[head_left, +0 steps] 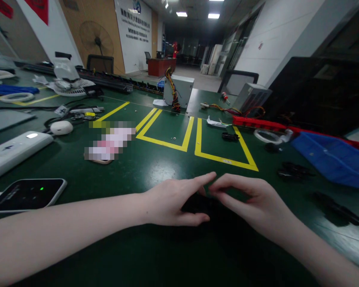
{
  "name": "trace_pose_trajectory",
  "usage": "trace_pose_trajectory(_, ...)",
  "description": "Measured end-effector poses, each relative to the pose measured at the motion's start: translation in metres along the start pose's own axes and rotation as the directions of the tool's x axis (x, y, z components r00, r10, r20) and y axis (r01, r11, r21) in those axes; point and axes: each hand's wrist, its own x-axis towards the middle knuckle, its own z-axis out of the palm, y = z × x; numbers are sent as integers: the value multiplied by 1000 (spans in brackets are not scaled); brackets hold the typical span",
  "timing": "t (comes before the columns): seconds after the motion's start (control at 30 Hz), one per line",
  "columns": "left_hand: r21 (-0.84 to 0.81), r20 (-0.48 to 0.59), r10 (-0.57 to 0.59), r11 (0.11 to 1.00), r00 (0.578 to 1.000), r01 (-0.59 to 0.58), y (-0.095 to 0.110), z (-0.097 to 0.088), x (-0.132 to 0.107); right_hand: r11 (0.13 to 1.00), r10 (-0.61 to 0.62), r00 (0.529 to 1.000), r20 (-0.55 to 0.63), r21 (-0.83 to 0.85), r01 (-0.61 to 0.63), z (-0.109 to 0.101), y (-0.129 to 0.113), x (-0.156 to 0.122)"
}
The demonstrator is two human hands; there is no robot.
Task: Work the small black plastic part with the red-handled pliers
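Right hand (254, 197), blue bin (332, 159) beyond

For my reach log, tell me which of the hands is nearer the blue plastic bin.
Right. The right hand is left of the blue plastic bin and closer to the camera; the left hand is farther left, beyond the right hand.

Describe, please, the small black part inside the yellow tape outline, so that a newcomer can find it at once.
On the dark green table, beyond the left hand and right hand, find the rightmost yellow tape outline. Inside it, near its right strip, lies the small black part. The black pieces near the blue bin lie outside this outline.
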Motion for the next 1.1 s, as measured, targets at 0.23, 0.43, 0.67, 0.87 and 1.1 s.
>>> trace_pose_trajectory(0.23, -92, -9, -42, 995, 999, 41, 3, -3, 3, 995, -79, 997, 9, -61, 79, 3, -2, -15)
trace_pose_trajectory(0.43, -49, 44, 72, 996, 996, -70, 1, -5, 6, 984, -82, 996, 22, -159, 84, 0, 6, -19)
trace_pose_trajectory(0.67, -55, 70, 60, 997, 996, -56, 2, -5, 5, 938, -127, 992, 10, -324, 123, 4, 1, -24)
trace_pose_trajectory(0.87, -50, 93, 39, 998, 995, -34, 3, -6, 6, 858, -237, 972, 1, -468, 210, 9, -5, -23)
trace_pose_trajectory(1.1, -74, 88, 38, 997, 995, -31, 3, -6, 7, 866, -238, 971, 2, -452, 213, 13, -5, -23)
